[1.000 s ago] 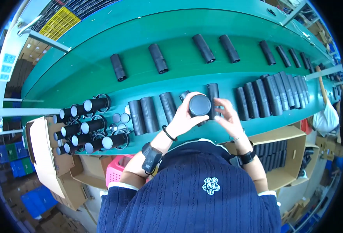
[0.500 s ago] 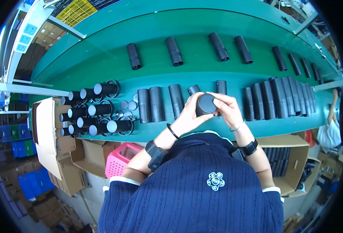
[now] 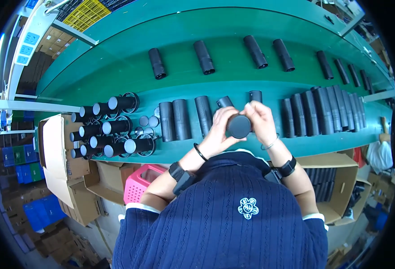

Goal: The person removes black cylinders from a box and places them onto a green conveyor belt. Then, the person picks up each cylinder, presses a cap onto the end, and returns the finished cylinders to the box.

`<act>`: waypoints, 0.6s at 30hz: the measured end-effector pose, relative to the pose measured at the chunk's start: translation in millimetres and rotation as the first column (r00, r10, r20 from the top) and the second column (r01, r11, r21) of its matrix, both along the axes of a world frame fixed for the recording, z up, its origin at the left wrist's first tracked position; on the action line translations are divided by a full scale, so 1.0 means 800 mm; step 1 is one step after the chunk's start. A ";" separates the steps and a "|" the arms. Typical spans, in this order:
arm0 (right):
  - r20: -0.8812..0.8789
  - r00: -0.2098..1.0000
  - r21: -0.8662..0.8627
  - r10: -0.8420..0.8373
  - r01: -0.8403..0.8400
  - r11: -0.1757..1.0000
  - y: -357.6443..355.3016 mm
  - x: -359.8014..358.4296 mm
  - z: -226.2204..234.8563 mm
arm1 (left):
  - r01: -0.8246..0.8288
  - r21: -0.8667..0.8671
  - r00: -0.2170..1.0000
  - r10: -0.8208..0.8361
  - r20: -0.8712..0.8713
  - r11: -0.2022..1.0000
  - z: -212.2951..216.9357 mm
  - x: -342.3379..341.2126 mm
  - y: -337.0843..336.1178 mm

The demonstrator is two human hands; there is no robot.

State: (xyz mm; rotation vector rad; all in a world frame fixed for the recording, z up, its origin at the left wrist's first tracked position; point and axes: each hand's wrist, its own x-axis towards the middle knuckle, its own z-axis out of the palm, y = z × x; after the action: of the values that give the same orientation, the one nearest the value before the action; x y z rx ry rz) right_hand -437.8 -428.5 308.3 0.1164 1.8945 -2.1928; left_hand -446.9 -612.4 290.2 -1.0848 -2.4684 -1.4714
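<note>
Head view catches the left hand [image 3: 220, 128] with its grip clamped around a black cylinder [image 3: 239, 127] over the bench [image 3: 305, 145]; whether the adjacent right hand [image 3: 262, 122] also grips it is unclear. Steady left-hand support would likely serve best.

Ribbed navy top [image 3: 206, 233] had white-edged sleeves [image 3: 141, 219] — white flower emblem [image 3: 248, 208] sat at five o'clock in view. Left wrist [image 3: 206, 146] bore black bangle [image 3: 200, 153], strapped device [image 3: 180, 175]; right wrist [image 3: 276, 149], silvery bracelet [image 3: 270, 143], black band [image 3: 289, 167].
</note>
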 end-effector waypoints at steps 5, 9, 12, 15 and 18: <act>-0.290 0.946 0.192 0.144 -0.090 0.977 0.004 -0.006 -0.031 | -0.358 0.668 0.557 -0.425 0.714 0.652 -0.004 -0.013 0.001; -0.056 0.940 0.046 0.337 -0.335 0.941 -0.001 0.015 -0.039 | -0.356 0.668 0.590 -0.398 0.703 0.653 0.012 -0.018 0.002; 0.016 0.916 -0.129 0.400 -0.395 0.910 0.003 0.011 -0.048 | -0.429 0.513 0.580 -0.209 0.788 0.743 -0.010 -0.029 -0.004; 0.103 0.884 -0.303 0.455 -0.408 0.861 -0.005 0.006 -0.043 | -0.475 0.559 0.456 -0.354 0.817 0.679 -0.010 -0.034 -0.012; -0.093 0.943 0.121 0.320 -0.308 0.944 -0.019 -0.006 -0.045 | -0.420 0.467 0.386 -0.313 0.868 0.778 -0.029 -0.012 -0.011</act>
State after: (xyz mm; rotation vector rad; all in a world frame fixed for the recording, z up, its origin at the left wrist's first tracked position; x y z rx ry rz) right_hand -442.5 -444.1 272.1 -0.2782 1.9309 -1.9221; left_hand -456.2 -621.0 266.9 0.1350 -1.8859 -3.2003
